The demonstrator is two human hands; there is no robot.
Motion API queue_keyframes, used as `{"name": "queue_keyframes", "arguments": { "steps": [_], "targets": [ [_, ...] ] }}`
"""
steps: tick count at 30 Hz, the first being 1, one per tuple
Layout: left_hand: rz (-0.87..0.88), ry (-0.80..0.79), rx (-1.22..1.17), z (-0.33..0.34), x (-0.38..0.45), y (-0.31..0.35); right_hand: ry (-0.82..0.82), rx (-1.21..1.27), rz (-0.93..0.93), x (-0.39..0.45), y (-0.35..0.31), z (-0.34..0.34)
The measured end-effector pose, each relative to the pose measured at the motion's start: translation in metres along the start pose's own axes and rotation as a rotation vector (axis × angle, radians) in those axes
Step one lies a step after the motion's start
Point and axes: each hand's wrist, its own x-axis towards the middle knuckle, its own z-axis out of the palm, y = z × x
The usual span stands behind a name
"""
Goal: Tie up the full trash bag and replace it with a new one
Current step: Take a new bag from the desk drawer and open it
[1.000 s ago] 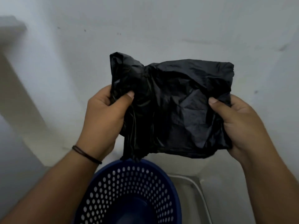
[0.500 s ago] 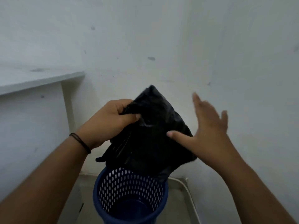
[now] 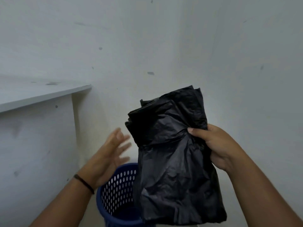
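Observation:
A folded black trash bag (image 3: 173, 154) hangs in the air above a blue perforated bin (image 3: 118, 190). My right hand (image 3: 218, 148) grips the bag's right edge, thumb on the front. To the bag's left, my left hand (image 3: 109, 156) is apart from it, fingers spread and blurred, holding nothing. The bag's lower part covers the right side of the bin. The bin's visible inside holds no liner.
A white shelf or desk top (image 3: 44, 94) juts out at the left, with a white side panel (image 3: 37, 145) below it. White walls meet in a corner behind the bin. The floor is barely visible.
The bag passed from my left hand to my right. My left hand let go and opened; my right hand, open half a second ago, now grips the bag, which hangs longer.

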Motion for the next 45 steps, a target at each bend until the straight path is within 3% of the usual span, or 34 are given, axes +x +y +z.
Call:
{"name": "queue_keyframes", "arguments": {
  "steps": [4,7,10,12,13,14,15,17,19,21,25,27,29,30,31,32,35,37,42,45],
  "targets": [
    [-0.178,-0.266,-0.23,0.025,-0.002,-0.022,-0.055,0.175,0.093,0.008,0.014,-0.001],
    [-0.307,-0.106,-0.297,0.035,0.005,-0.02,-0.065,0.172,0.143,0.014,0.026,-0.005],
    [-0.324,0.001,-0.265,0.041,0.011,-0.017,0.144,-0.215,0.067,0.019,0.039,-0.003],
    [-0.306,0.051,-0.268,0.046,0.013,-0.017,0.462,-0.661,-0.145,0.012,0.045,0.005],
    [-0.292,0.074,-0.279,0.049,0.014,-0.017,0.554,-0.755,-0.287,0.002,0.045,0.014],
    [-0.272,0.088,-0.28,0.053,0.014,-0.018,0.522,-0.743,-0.356,-0.007,0.045,0.022],
    [-0.248,0.099,-0.268,0.058,0.013,-0.019,0.378,-0.672,-0.344,-0.017,0.045,0.031],
    [-0.159,0.078,-0.211,0.07,0.008,-0.023,-0.002,-0.454,-0.163,-0.031,0.045,0.05],
    [-0.081,0.01,-0.211,0.081,0.004,-0.026,-0.184,-0.353,-0.137,-0.035,0.05,0.057],
    [-0.072,-0.069,-0.252,0.087,0.001,-0.026,-0.163,-0.311,-0.19,-0.028,0.057,0.056],
    [-0.033,-0.143,-0.104,0.08,0.004,-0.026,0.157,-0.262,-0.173,-0.008,0.063,0.05],
    [0.216,-0.01,0.266,0.072,0.006,-0.027,0.198,-0.203,-0.12,-0.001,0.06,0.04],
    [0.528,0.395,0.79,0.054,0.014,-0.024,0.181,-0.094,-0.065,0.002,0.053,0.029],
    [0.591,0.581,0.966,0.04,0.02,-0.027,0.167,-0.045,-0.057,0.003,0.049,0.023],
    [0.525,0.715,1.009,0.027,0.026,-0.03,0.153,-0.014,-0.057,0.004,0.045,0.018],
    [0.359,0.757,0.9,0.019,0.029,-0.03,0.143,0.011,-0.063,0.005,0.042,0.014],
    [-0.059,0.612,0.185,0.011,0.03,-0.032,0.152,0.027,-0.106,0.007,0.036,0.01],
    [-0.116,0.428,-0.033,0.012,0.03,-0.035,0.173,-0.027,-0.143,0.006,0.035,0.013],
    [0.112,0.091,0.077,0.052,0.02,-0.026,0.152,-0.21,-0.185,0.001,0.043,0.036],
    [0.149,-0.108,0.354,0.074,0.013,-0.022,-0.052,-0.008,-0.081,-0.005,0.04,0.046]
  ]
}}
